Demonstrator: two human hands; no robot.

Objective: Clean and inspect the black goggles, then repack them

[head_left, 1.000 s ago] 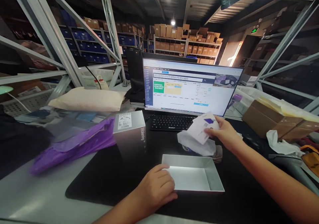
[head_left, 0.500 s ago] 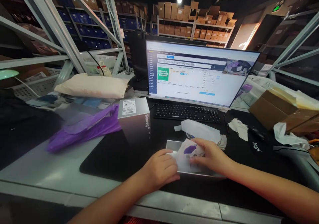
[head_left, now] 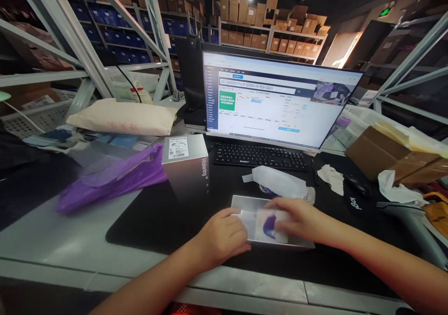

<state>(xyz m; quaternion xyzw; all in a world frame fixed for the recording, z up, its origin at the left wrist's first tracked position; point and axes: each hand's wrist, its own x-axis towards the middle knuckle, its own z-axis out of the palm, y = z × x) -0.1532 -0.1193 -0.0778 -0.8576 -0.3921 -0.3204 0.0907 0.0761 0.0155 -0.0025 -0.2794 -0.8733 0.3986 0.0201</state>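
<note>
Head view: finds bare black mat (head_left: pixel 154 221) to the left of the open silver tray (head_left: pixel 243 204), running out to a rounded corner with the pale worktop (head_left: pixel 70 240) beyond. Leaves only a narrow strip of mat between the tray and the worktop's front edge, with the left forearm crossing over it. Meets a crumpled white pouch (head_left: pixel 280 182) just beyond the tray's far wall, then the keyboard (head_left: pixel 259 157). Toward the left rear, runs up against a closed silver box (head_left: pixel 185 165), beside a purple bag (head_left: pixel 115 184). Toward the right, has the forearm over the mat, with the mouse (head_left: pixel 360 186) farther back.

With the left hand (head_left: pixel 226 233), holds the tray at its left end, in a grip curled over the wall. With the right hand (head_left: pixel 294 219), reaches inside the tray onto a card (head_left: pixel 269 225), with bent fingers; too blurred to say whether that grip pinches or merely touches.

Looks white, the card, with a dark purple picture smeared by motion. Looks shallow and rectangular, the tray, with thin, straight walls.
</note>
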